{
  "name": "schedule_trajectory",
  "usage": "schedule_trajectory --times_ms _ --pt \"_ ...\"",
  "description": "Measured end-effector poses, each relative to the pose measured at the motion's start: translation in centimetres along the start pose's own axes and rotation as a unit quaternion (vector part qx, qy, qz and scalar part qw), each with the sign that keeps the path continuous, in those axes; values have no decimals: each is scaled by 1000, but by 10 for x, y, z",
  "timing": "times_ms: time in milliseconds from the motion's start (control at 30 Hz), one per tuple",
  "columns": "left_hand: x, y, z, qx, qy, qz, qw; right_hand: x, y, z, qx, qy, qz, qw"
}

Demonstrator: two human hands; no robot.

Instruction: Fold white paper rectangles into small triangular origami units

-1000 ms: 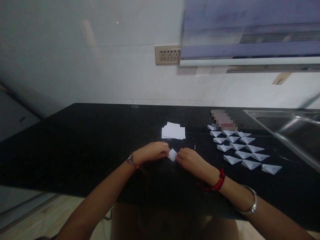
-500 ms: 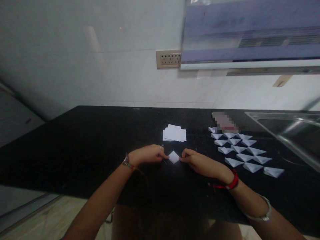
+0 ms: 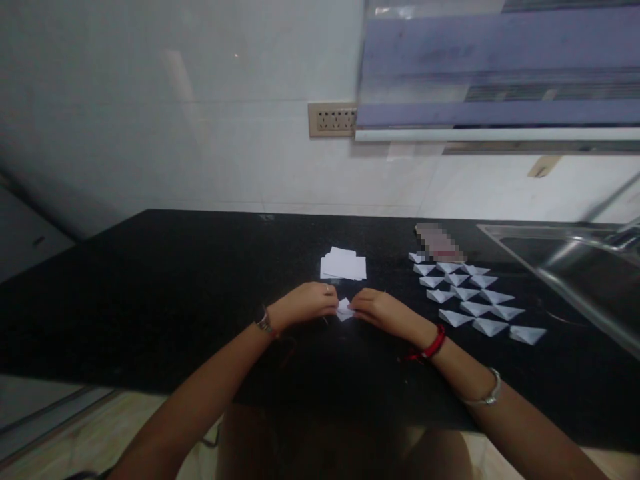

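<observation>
Folded paper (image 3: 344, 312) lies between left hand (image 3: 309, 301) and right hand (image 3: 389, 311), both pinching its sides

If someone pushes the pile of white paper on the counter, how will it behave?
The paper pile looks thin and flat, so it is probably light and bends easily. Its sheets lie unevenly and appear loose, so the top ones may slide apart. The dark counter looks smooth, so the pile might slip.
</observation>
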State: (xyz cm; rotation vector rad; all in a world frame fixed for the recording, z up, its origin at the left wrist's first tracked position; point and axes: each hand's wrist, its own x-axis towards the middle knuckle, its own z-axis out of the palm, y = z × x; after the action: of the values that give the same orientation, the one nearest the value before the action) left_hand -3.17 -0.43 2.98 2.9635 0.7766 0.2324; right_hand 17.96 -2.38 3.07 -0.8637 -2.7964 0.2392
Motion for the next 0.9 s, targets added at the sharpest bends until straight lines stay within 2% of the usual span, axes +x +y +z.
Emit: schedule_trajectory --times_ms 100,167,233,300,333,400,500,567,700,800,900 --pt "0 -2 0 -7 11 -5 1000 0 2 2 -38 15 -13 999" --pt "1 0 -1 -48 39 -20 998 -1 2 1 -21 56 -7 998" --pt "4 3 -2 -111 87 -63 988 0 4 1 36 124 35 991" --pt "8 8 -1 -189 127 -127 965 1 7 4 122 172 113 971" --pt "9 10 0 -232 135 -158 950 2 9 6 172 171 154 958" --pt "11 13 2 -306 130 -203 921 5 12 11 263 129 221 930" --pt "11 14 6 -349 102 -232 902 6 11 15 312 66 265 910" --pt "11 14 10 -323 74 -224 917 5 8 13 271 70 254 926" --pt "12 15 16 -160 56 -157 973 2 2 6 125 89 152 976" --pt "11 13 17 -90 64 -118 987 2 4 5 57 69 105 990" --pt "7 7 11 -84 32 -68 994 0 6 5 10 31 74 997"
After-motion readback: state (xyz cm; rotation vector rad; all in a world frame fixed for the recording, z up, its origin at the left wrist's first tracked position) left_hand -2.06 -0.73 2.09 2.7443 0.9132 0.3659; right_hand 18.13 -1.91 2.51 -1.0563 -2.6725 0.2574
